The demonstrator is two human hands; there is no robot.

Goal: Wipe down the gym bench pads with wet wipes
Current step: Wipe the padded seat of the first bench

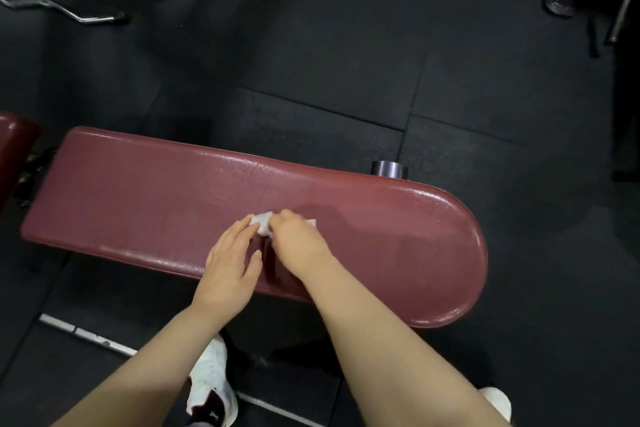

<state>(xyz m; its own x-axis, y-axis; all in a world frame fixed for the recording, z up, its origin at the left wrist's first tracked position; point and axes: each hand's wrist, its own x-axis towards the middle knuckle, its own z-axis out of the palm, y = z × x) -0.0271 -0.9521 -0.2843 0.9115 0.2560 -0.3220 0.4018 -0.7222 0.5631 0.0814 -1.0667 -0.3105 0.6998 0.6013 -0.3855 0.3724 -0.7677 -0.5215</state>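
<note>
Wet wipe (263,221), limp and light, bunched on glossy bench (156,191): right hand (298,236) pinches it, left hand (230,260) flat-fingered alongside; best gripped bunched.

Bare maroon bench pad (156,191) stretches open to the left of the 2 hands, and a shorter glossy stretch runs right to its rounded end. A metal cylinder (389,169) stands just behind the far edge. A second pad (14,146) sits beyond a gap at the left end. A curl bar (69,12) lies well apart on the black floor mats (329,45).
</note>
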